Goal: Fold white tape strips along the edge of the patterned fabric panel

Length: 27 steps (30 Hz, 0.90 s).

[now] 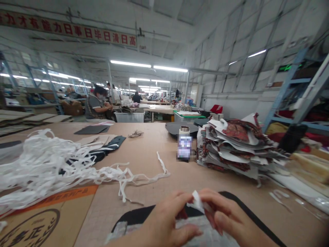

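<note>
Low in the head view, my left hand (168,218) and my right hand (227,212) meet fingertip to fingertip. A small piece of white strip (197,201) is pinched between them, touched by the fingers of both. Beneath the hands lies a pale, blurred sheet (190,223), and under that a black panel with rounded corners (136,214); both are partly hidden by my hands. To the left, a loose heap of white fabric strips (48,164) trails across the table (154,137) toward the middle.
At the right stands a tall stack of white and red patterned pieces (236,147). A phone (184,147) leans upright against a bottle (184,129). Dark fabric pieces (109,147) and a printed cardboard box (48,219) lie left. Beyond the table, a person (96,106) sits working.
</note>
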Tool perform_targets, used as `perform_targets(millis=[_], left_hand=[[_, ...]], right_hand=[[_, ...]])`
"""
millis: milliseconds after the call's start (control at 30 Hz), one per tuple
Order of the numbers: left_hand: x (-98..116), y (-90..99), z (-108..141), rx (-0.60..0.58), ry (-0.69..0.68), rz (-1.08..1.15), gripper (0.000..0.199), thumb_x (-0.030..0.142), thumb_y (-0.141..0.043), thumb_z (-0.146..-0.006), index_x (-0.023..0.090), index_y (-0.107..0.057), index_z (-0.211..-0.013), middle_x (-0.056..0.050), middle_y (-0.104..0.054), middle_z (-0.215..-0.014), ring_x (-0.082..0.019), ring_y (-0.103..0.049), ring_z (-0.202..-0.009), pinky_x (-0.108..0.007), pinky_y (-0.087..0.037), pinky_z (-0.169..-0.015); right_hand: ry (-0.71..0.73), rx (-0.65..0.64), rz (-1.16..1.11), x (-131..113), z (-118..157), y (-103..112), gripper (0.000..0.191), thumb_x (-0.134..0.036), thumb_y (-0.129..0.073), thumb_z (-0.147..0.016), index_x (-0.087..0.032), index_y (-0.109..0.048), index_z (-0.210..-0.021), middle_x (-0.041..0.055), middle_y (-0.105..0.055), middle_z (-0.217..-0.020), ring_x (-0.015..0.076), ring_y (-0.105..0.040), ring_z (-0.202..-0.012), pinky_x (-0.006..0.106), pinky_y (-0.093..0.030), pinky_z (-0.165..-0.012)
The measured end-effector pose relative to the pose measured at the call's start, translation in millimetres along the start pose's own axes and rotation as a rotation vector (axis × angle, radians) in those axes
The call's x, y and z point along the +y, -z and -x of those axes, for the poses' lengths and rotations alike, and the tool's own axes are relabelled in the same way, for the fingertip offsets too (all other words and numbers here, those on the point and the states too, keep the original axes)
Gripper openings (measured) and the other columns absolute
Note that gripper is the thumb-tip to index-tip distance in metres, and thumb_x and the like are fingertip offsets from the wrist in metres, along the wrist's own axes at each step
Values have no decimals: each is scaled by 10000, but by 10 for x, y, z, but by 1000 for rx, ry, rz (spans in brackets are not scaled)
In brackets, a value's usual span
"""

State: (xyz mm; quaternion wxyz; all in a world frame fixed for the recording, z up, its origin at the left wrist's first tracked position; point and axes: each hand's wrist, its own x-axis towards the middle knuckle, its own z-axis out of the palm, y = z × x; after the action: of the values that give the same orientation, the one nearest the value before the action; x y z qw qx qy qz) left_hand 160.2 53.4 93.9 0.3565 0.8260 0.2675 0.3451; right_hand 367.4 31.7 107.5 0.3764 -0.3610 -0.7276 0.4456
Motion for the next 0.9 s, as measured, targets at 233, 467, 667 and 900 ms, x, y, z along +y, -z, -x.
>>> perform_targets(millis=[233,467,667,900], left_hand=[[-74,43,5,258,263,711,263,378,-626,-796,119,-661,-773,-15,-547,-662,-86,-453,-578,-165,-367,-548],[-134,482,-131,635,440,1114,128,126,-538,-851,79,-652,-819,-17,-546,-637,-67,-511,-516,-142,-458,-484],[-248,1157,-170,976,288,1072,206,48,-439,-885,72,-629,-810,-15,-578,-654,-51,-536,-470,-122,-485,-429],[-484,1085,-194,906,378,1072,190,76,-455,-881,68,-629,-805,-4,-544,-574,-70,-531,-448,-151,-496,-427]], right_hand=[[-87,-78,-57,63,-214,-292,393,-482,-437,-860,-222,-521,-1142,41,-563,-852,41,-404,-465,177,-318,-416],[-215,12,-33,372,-292,-187,365,-479,-478,-830,-174,-558,-1013,22,-589,-760,28,-399,-402,168,-283,-377],[-309,-7,9,323,-339,141,347,-469,-540,-791,-129,-593,-834,12,-602,-674,15,-358,-374,174,-217,-365],[-309,-75,-514,185,-228,90,287,-398,-649,-748,-129,-547,-759,-44,-503,-500,-14,-207,-323,145,-88,-320]])
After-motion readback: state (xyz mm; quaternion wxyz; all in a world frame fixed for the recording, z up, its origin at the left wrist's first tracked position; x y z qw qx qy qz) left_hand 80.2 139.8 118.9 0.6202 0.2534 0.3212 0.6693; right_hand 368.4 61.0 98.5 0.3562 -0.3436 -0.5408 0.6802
